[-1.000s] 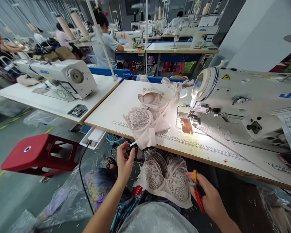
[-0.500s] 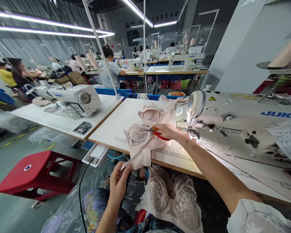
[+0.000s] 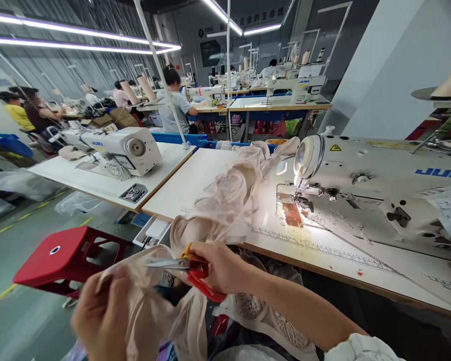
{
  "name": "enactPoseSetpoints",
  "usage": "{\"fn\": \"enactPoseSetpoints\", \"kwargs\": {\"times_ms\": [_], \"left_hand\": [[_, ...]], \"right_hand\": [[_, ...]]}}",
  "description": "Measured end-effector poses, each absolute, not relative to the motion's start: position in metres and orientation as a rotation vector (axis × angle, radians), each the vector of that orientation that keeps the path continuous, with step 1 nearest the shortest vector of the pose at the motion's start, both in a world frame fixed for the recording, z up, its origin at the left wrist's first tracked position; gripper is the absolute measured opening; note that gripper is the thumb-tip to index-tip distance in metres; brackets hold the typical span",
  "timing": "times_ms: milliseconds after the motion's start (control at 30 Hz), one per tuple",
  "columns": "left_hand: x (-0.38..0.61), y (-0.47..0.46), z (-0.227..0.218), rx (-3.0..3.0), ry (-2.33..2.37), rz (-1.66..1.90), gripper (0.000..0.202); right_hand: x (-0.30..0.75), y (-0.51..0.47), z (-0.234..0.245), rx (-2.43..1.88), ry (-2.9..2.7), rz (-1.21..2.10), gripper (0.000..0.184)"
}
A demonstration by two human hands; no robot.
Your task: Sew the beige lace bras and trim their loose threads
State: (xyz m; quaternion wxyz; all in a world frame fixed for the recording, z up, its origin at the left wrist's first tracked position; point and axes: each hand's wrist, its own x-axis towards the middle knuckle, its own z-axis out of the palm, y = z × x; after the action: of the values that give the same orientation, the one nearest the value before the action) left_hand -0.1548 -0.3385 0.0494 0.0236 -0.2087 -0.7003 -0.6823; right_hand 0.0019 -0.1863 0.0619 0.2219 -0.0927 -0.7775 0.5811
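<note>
My right hand [image 3: 225, 268] is closed around the red and yellow handles of a pair of scissors [image 3: 169, 262], whose blades point left over beige fabric. Pinched in my left hand [image 3: 101, 311], slightly blurred, is the end of a beige bra [image 3: 146, 306]. From there its fabric hangs down over my lap and seems to run up toward the table edge, where a cup [image 3: 191, 230] and lace show. More lace bras [image 3: 229, 190] lie in a blurred heap on the white table [image 3: 173, 185]. Other lace bras [image 3: 285, 321] rest on my lap, partly behind my right forearm.
A lit sewing machine [image 3: 361, 185] stands on the right of my table, with fabric scraps near its needle. At left is another table with a sewing machine [image 3: 131, 150]. A red stool [image 3: 67, 255] stands on the floor. Farther back, people sit at machines.
Both hands have come nearer to me, the right one down and left with the scissors. The held bra has been drawn off the table toward me, and the pile behind it has shifted.
</note>
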Motion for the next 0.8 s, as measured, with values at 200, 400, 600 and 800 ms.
{"fn": "enactPoseSetpoints", "kwargs": {"times_ms": [200, 400, 600, 800], "left_hand": [[-0.128, -0.312, -0.031, -1.007, -2.449, -2.109, 0.038], [-0.105, -0.296, -0.078, -1.114, -2.415, -2.217, 0.044], [-0.088, -0.3, -0.087, -1.202, -2.371, -2.367, 0.041], [-0.095, -0.321, -0.094, -1.443, -2.614, -1.948, 0.033]], "right_hand": [[-0.037, -0.188, 0.018, -0.597, -2.181, 1.549, 0.023], [-0.03, -0.192, -0.011, -0.709, -2.114, 1.639, 0.02], [-0.024, -0.191, -0.02, -0.797, -2.071, 1.678, 0.016], [-0.011, -0.192, -0.024, -0.781, -2.106, 1.697, 0.012]]}}
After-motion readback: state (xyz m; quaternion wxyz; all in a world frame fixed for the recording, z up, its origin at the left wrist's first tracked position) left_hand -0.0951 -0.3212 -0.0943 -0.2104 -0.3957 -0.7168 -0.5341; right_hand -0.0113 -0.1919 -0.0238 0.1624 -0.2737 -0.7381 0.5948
